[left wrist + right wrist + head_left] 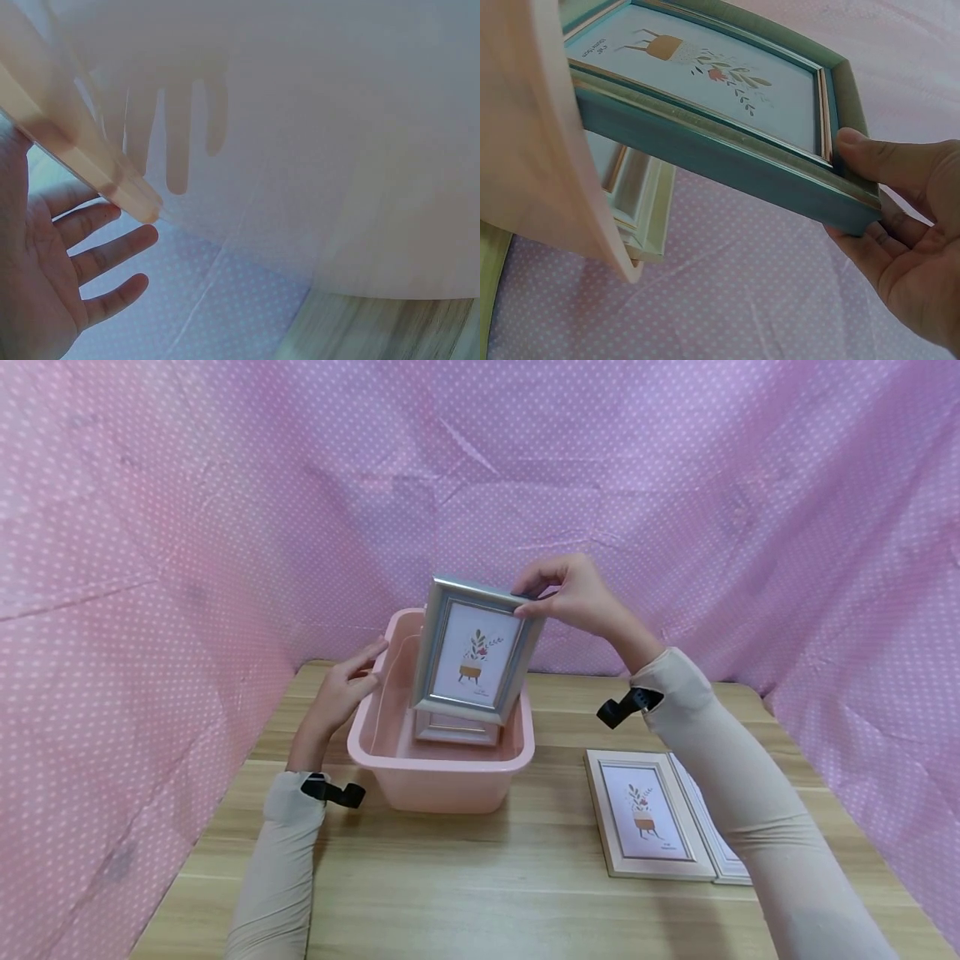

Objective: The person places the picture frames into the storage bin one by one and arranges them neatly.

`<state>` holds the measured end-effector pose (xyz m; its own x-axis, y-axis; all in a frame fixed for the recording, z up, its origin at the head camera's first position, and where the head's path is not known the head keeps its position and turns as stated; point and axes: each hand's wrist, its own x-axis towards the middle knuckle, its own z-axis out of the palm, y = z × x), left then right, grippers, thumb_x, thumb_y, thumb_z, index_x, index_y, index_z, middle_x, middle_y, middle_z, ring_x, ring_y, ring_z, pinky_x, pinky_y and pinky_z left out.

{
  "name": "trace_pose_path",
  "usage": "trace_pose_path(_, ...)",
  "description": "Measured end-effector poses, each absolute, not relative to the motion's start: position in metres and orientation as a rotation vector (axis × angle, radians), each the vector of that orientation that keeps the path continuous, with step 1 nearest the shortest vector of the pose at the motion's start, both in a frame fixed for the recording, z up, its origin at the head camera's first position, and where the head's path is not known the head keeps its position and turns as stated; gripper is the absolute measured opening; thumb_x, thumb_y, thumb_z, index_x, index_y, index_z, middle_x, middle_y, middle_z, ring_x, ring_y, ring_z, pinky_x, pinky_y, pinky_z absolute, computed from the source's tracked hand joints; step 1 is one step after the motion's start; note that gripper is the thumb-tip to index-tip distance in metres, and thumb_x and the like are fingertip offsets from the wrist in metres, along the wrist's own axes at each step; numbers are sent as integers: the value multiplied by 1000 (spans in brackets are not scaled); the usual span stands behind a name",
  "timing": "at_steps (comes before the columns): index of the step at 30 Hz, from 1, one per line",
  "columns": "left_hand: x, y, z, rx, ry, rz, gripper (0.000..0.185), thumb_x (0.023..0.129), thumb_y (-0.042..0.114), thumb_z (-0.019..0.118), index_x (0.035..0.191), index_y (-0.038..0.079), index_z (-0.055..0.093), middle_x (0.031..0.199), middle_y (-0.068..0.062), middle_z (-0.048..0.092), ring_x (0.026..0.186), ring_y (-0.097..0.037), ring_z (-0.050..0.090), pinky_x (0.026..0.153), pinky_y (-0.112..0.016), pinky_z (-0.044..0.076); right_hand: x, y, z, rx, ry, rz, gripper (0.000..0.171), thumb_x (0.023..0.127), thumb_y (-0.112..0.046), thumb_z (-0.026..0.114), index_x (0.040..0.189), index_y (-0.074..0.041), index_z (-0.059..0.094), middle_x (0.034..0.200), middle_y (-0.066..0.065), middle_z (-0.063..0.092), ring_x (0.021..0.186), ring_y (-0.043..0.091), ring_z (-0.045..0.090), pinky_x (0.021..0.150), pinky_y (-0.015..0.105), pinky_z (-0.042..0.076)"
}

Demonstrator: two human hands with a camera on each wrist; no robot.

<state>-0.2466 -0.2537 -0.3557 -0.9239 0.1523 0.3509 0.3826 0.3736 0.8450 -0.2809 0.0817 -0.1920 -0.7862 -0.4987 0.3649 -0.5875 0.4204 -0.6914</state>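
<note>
A blue-green picture frame [477, 652] with a printed plant picture is held tilted above and partly inside a pink plastic basin [441, 767]. My right hand [573, 597] pinches its upper right corner, thumb on the front and fingers behind, as the right wrist view shows with the same frame [727, 169]. Lower in the basin stands another, pale picture frame [457, 731], mostly hidden behind the first. My left hand [337, 697] is at the basin's left rim, its fingers [112, 251] spread and fairly straight beside the rim in the left wrist view.
On the wooden table [450, 893] to the right lies a cream picture frame [645, 814]. Beside it is another light frame [723, 835], partly covered by my right forearm. A pink dotted cloth [480, 468] hangs around the table's back and sides.
</note>
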Motion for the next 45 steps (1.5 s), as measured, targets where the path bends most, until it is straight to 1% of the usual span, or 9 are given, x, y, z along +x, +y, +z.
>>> trace_pose_path(9,-248,-253,-357,-492,-2409,-1582,49,90,5,51,139,4,45,149,-12,36,122,-34,49,100,-49,38,-279,72,-201,1037,-2628,1247,22,71,4,77,91,6,70,92,21,70,83,30,66,75,28,55)
trace_pose_path(12,-250,-254,-359,-484,-2416,-1604,50,90,5,51,140,6,44,150,-10,35,123,-33,48,101,-49,37,-287,72,-209,1050,-2651,1227,22,71,1,78,92,3,70,92,18,71,84,27,66,78,31,55)
trace_pose_path(17,-259,-259,-369,-476,-2434,-1612,50,92,10,52,141,14,44,150,-1,35,124,-28,48,96,-30,43,-298,74,-219,1108,-2673,1206,21,72,-3,78,91,0,71,92,14,71,84,24,66,78,30,55)
trace_pose_path(19,-259,-260,-369,-486,-2434,-1623,50,92,12,52,141,15,44,150,-1,36,122,-28,49,89,-21,44,-297,73,-219,1122,-2686,1200,21,73,-2,78,92,1,71,94,15,71,85,26,66,78,31,55)
trace_pose_path(21,-253,-258,-362,-494,-2442,-1645,50,92,11,52,141,9,43,150,-7,34,122,-31,48,85,-17,44,-296,73,-220,1124,-2700,1189,21,73,0,77,94,3,71,95,17,71,86,28,66,78,31,55)
trace_pose_path(26,-252,-260,-362,-499,-2442,-1650,49,93,11,52,141,7,42,150,-10,34,119,-32,50,81,-17,46,-316,76,-236,1151,-2697,1230,23,72,-3,78,95,-2,73,98,14,72,87,25,67,78,31,55)
trace_pose_path(33,-253,-261,-363,-529,-2418,-1672,50,92,9,53,141,5,42,150,-11,35,119,-34,50,82,-15,45,-321,76,-242,1211,-2716,1254,23,71,-5,80,93,-7,75,99,9,72,87,19,67,77,28,55)
trace_pose_path(41,-254,-262,-365,-539,-2409,-1699,50,92,8,54,141,4,42,149,-13,35,116,-29,52,80,-15,47,-322,75,-250,1262,-2729,1236,24,73,0,77,97,-3,73,102,12,71,90,22,66,81,35,54)
trace_pose_path(45,-255,-262,-366,-564,-2395,-1711,51,92,6,54,141,3,41,149,-14,35,117,-31,52,82,-14,46,-324,74,-256,1265,-2741,1215,25,75,4,74,99,2,71,105,17,69,93,28,65,83,40,54)
